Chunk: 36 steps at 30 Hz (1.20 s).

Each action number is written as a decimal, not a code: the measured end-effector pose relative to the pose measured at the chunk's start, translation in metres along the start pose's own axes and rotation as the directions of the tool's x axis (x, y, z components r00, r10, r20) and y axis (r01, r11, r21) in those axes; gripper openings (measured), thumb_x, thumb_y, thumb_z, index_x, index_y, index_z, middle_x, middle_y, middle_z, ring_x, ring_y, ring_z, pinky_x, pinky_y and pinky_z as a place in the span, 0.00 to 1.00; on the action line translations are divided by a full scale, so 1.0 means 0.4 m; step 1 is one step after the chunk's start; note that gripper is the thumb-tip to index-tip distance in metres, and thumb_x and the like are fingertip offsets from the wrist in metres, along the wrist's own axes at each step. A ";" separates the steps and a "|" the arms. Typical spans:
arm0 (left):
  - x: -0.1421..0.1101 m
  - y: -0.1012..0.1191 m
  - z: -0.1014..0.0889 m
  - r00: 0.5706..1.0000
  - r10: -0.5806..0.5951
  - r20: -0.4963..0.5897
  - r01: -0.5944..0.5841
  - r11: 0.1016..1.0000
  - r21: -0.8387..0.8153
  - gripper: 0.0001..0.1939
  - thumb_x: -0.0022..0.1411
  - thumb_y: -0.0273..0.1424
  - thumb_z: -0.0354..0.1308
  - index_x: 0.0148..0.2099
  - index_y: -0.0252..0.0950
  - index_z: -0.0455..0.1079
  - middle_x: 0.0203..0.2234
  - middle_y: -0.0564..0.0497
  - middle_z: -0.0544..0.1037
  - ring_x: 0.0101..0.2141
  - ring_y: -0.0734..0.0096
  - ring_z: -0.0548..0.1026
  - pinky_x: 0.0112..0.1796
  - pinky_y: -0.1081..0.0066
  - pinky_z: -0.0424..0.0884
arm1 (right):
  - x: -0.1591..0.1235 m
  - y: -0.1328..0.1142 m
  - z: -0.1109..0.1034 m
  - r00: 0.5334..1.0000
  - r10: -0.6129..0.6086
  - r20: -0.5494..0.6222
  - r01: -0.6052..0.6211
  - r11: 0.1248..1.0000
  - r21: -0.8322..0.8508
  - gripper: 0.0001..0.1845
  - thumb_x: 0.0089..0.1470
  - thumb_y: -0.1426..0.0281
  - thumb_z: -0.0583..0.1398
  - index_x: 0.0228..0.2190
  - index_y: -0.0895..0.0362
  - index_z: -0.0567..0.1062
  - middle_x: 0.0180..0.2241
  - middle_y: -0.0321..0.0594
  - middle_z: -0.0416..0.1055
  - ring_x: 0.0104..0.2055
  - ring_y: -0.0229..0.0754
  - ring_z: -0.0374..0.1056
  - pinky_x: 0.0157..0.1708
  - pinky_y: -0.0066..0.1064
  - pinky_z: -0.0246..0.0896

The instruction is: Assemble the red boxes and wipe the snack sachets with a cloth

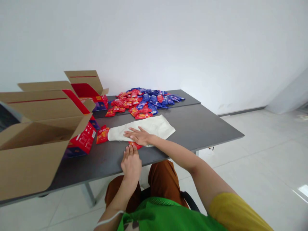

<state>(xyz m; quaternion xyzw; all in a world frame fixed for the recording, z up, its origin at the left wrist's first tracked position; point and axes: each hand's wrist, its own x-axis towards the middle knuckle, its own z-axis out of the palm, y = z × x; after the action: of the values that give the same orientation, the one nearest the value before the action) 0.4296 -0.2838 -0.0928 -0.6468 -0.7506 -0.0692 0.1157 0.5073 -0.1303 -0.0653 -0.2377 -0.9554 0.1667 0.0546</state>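
A: How does your right hand (139, 136) stand?
B: It lies palm down on the white cloth (160, 125), the fingers spread and directed to the left. Your right forearm comes in slantwise over the front edge of the table (204, 123).
A: And your left hand (132, 162)?
B: You hold it nearer to your body, back upward, the fingers close together and pointing away from you. The fingertips are at a red packet (137, 146), partly under the cloth; whether you pinch it, I cannot tell.
A: Where is the cloth exactly?
B: Before you on the table, between your hands and the packet pile (144, 104).
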 end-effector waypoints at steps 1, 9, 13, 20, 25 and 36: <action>0.000 0.001 0.005 1.000 -0.004 -0.001 0.004 1.000 0.000 0.28 0.60 0.18 0.45 0.62 0.25 0.65 0.59 0.36 0.68 0.60 0.56 0.65 0.58 0.63 0.61 | 0.014 -0.001 0.001 1.000 0.018 -0.006 -0.018 1.000 -0.005 0.27 0.69 0.64 0.38 0.66 0.48 0.53 0.68 0.33 0.45 0.71 0.43 0.31 0.65 0.57 0.23; 0.011 0.023 -0.004 0.999 -0.048 -0.001 0.048 0.998 0.048 0.23 0.64 0.19 0.43 0.54 0.25 0.73 0.55 0.34 0.72 0.56 0.54 0.70 0.54 0.62 0.66 | -0.120 -0.049 -0.001 0.994 -0.104 0.032 0.104 0.995 -0.006 0.29 0.68 0.63 0.43 0.67 0.51 0.47 0.69 0.38 0.41 0.71 0.41 0.32 0.65 0.52 0.14; 0.019 0.006 -0.015 0.999 -0.028 0.032 0.029 0.999 -0.029 0.26 0.62 0.16 0.42 0.57 0.27 0.71 0.56 0.37 0.71 0.58 0.58 0.68 0.55 0.64 0.67 | -0.134 -0.032 -0.028 0.982 -0.157 0.102 0.141 0.979 0.151 0.28 0.69 0.61 0.35 0.67 0.47 0.48 0.68 0.32 0.46 0.71 0.36 0.31 0.65 0.46 0.11; 0.009 -0.019 -0.020 0.996 0.008 0.090 -0.003 0.998 -0.057 0.29 0.60 0.16 0.43 0.61 0.32 0.67 0.60 0.41 0.67 0.60 0.62 0.65 0.57 0.65 0.64 | 0.009 -0.005 -0.027 0.996 0.048 0.071 -0.058 0.986 0.157 0.29 0.69 0.61 0.37 0.68 0.50 0.46 0.69 0.38 0.43 0.71 0.42 0.35 0.65 0.54 0.15; -0.004 -0.003 -0.023 0.999 0.017 0.028 -0.017 1.000 -0.023 0.28 0.60 0.16 0.44 0.60 0.27 0.68 0.60 0.37 0.66 0.60 0.58 0.64 0.58 0.63 0.62 | -0.067 -0.046 -0.011 0.997 -0.024 0.078 0.016 0.995 0.099 0.29 0.68 0.62 0.43 0.67 0.50 0.49 0.69 0.38 0.42 0.71 0.43 0.33 0.65 0.53 0.13; 0.010 0.041 -0.043 0.999 -0.028 0.047 0.025 0.997 0.073 0.25 0.64 0.17 0.40 0.60 0.18 0.65 0.56 0.28 0.68 0.58 0.52 0.67 0.54 0.62 0.66 | -0.088 -0.054 -0.025 0.982 -0.024 0.188 -0.032 0.957 0.287 0.34 0.67 0.56 0.29 0.66 0.48 0.54 0.68 0.32 0.46 0.71 0.40 0.29 0.66 0.52 0.13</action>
<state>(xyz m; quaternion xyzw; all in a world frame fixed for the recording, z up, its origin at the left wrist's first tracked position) 0.4467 -0.2817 -0.0760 -0.6338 -0.7636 -0.0280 0.1203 0.5309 -0.1619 -0.0493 -0.2120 -0.9211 0.3264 -0.0030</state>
